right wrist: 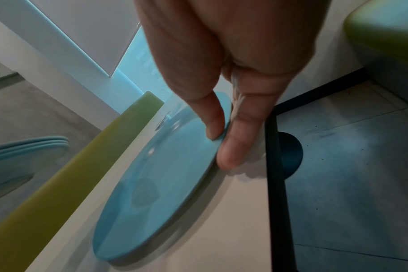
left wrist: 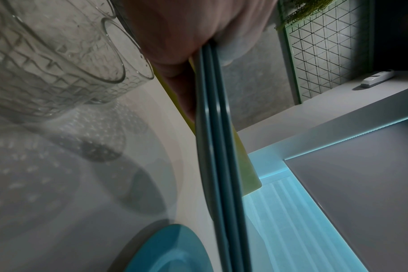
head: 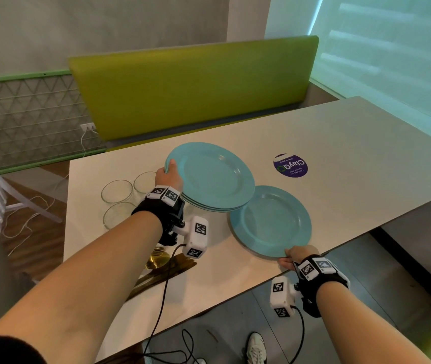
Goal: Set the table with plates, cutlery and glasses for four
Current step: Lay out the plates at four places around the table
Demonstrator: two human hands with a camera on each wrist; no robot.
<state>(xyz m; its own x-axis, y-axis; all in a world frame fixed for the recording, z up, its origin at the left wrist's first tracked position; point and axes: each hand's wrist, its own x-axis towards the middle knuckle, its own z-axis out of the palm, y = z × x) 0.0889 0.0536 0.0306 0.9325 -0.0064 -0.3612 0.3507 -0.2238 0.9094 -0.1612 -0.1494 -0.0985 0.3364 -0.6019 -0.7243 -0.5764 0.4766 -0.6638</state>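
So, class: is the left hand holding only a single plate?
No: the left hand grips a stack of plates, with three rims visible edge-on in the left wrist view.

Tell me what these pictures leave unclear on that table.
- Gold cutlery: head view, left hand's forearm and wrist camera cover most; count unknown.
- Glasses: head view, the wrist hides part; three show.
- Sticker: small print too tiny.
- Single plate: left wrist view, cut off by the edge.
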